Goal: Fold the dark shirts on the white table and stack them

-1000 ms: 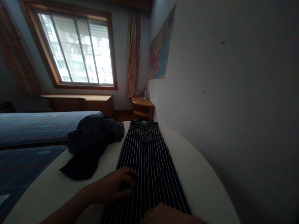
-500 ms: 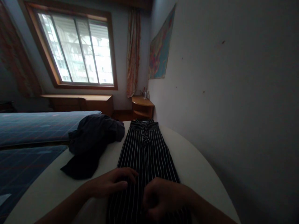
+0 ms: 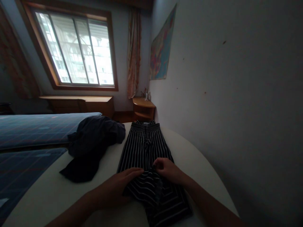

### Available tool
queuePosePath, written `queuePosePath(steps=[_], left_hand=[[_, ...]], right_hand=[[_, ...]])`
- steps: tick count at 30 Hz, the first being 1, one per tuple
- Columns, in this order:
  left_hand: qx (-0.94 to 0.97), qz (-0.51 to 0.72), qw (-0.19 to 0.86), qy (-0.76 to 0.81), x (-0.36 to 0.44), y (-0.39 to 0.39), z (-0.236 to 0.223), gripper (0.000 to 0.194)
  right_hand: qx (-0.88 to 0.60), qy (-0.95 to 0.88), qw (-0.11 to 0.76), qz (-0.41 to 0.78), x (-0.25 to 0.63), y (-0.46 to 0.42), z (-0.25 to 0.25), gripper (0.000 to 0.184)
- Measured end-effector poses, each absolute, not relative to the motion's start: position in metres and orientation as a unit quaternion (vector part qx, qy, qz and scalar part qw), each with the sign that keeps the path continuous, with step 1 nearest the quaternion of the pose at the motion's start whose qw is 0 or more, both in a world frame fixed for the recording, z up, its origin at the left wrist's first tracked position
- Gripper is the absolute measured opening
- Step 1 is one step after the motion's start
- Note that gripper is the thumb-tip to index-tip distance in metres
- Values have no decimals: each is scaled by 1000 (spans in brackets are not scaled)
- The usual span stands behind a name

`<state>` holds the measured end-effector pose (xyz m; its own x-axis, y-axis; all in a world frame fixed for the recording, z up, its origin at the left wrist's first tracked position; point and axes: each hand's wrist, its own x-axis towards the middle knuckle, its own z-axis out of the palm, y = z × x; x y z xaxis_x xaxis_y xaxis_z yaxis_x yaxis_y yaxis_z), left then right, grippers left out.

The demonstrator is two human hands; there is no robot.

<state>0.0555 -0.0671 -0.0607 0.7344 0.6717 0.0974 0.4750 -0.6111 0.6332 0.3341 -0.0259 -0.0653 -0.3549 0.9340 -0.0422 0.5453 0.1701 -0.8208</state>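
On the pale table (image 3: 194,167), striped trousers (image 3: 137,148), waistband away, near end skewed over. Right hand (image 3: 169,170) pinches cloth; left hand (image 3: 113,189) has fingers extended at the fold, grip unclear. Best: even tension, square edges, avoid dragging upper layer.

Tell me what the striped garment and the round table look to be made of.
Striped garment: probably thin woven cloth, matt; it creases and drapes softly. Round table: smooth, pale and fairly dull, perhaps laminate or painted board; the dim light leaves that open.
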Motion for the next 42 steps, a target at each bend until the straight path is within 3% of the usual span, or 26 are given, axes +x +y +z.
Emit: queuePosePath(steps=[4, 8, 11, 13, 17, 21, 25, 28, 32, 36, 40, 42], left_hand=[[886, 190, 255, 336, 61, -62, -67, 70], [898, 205, 213, 327, 65, -61, -66, 64], [913, 212, 157, 310, 71, -64, -68, 60], [923, 214, 122, 297, 76, -66, -70, 61], [927, 215, 89, 293, 87, -68, -76, 70], [893, 258, 164, 331, 90, -66, -74, 50], [785, 339, 288, 430, 89, -54, -57, 27], [713, 403, 329, 469, 86, -37, -44, 33], [641, 457, 378, 488, 81, -13, -44, 37], [599, 431, 426, 523, 77, 4, -61, 35], [608, 399, 447, 521, 76, 16, -72, 62], [621, 386, 453, 510, 77, 23, -72, 64]], right_hand=[[-531, -746, 247, 318, 339, -46, -42, 16], [-505, -795, 143, 305, 347, -83, -8, 12], [-459, -834, 54, 301, 353, -107, -3, 34], [-430, -861, 42, 267, 355, -116, -12, 45], [-395, -894, 53, 202, 353, -119, -33, 31], [-376, -896, 74, 225, 358, -114, -30, 18], [-423, -826, 189, 322, 378, -105, -21, 20], [-437, -747, 315, 390, 394, -87, -26, 14], [-485, -629, 426, 433, 405, -49, -48, 32], [-576, -549, 355, 491, 408, -22, -62, 51], [-580, -588, 309, 472, 408, -11, -60, 67], [-585, -609, 291, 450, 406, -5, -57, 69]])
